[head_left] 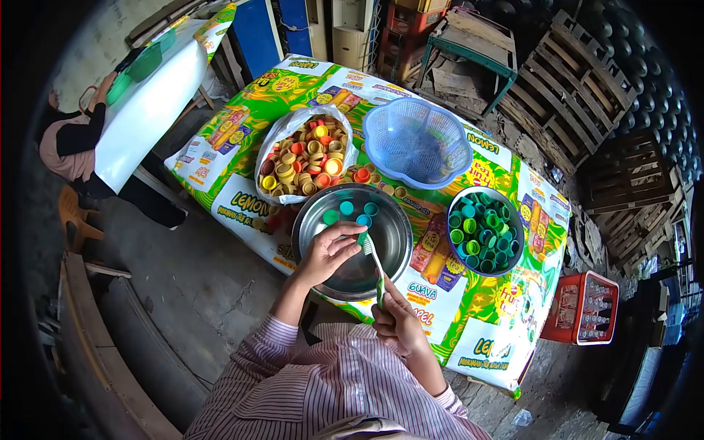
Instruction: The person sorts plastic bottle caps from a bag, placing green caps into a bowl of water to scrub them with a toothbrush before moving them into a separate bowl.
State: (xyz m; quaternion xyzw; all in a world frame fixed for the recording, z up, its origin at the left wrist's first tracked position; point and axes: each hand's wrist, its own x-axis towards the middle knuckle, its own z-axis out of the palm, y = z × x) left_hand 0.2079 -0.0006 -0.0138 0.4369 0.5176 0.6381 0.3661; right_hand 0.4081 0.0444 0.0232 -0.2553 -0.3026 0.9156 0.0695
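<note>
Over the steel basin (400, 275), my left hand (334, 253) pinches a small green cap (362, 238). My right hand (398, 317) is wrapped round the handle of a toothbrush (375, 262), its bristles close beside that cap. Several green and teal caps (347, 208) lie in the far part of the basin. A white bag (265, 150) full of orange, yellow and tan caps stands behind it on the left. On the right is a bowl (519, 246) of green caps. The blue plastic basket (418, 139) stands beyond the basin.
A patterned plastic cover lies over the table (455, 323). At the far left a person (77, 143) sits by a white surface with green baskets (143, 62). A red bottle crate (579, 308) stands right of the table; wooden pallets (568, 92) lean behind.
</note>
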